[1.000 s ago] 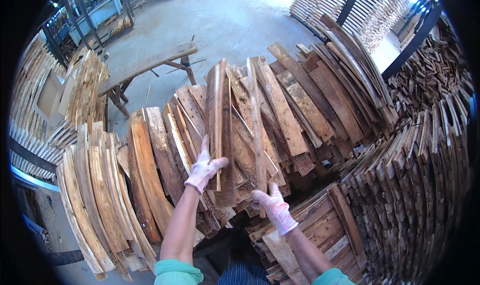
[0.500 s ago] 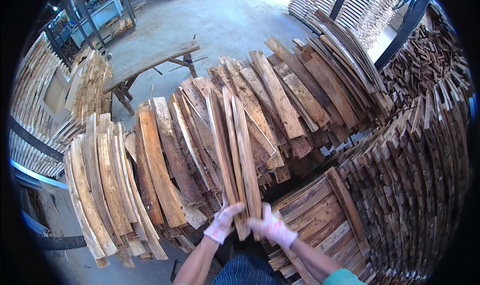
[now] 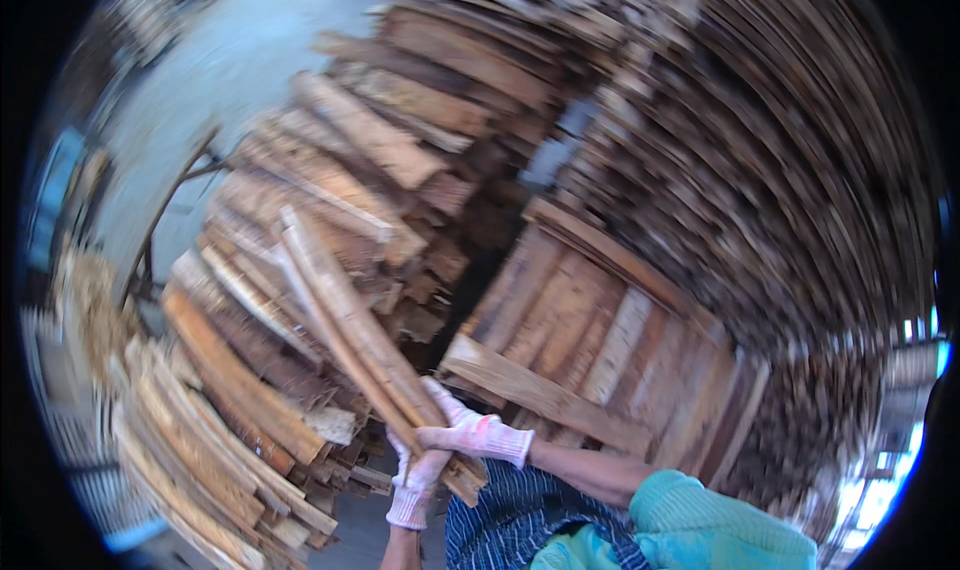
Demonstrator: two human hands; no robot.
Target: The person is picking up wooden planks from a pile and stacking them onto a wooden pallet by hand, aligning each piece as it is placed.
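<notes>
A small bundle of long, narrow wooden boards (image 3: 352, 342) slants up and to the left from my hands, its near ends close to my dark striped apron. My left hand (image 3: 415, 482), in a pale pinkish work glove, is closed round the bundle's lower part from the left and below. Over its right side, my right hand (image 3: 470, 432) in a matching glove is wrapped, with the fingers of both hands close together. Some of my left fingers are hidden behind the wood. Beneath the far ends lies the long pile of rough boards (image 3: 235, 365).
To the right of the gap stands a low stack of boards (image 3: 560, 315) laid side by side, with one board (image 3: 545, 395) across its near edge. A tall wall of stacked boards (image 3: 760, 170) rises beyond it. A wooden bench (image 3: 165, 215) stands far left. Motion blurs the surroundings.
My view has swung to the right, bringing the low stack nearer the middle. The boards in my hands now tilt left and lie closer together, and my hands have come together.
</notes>
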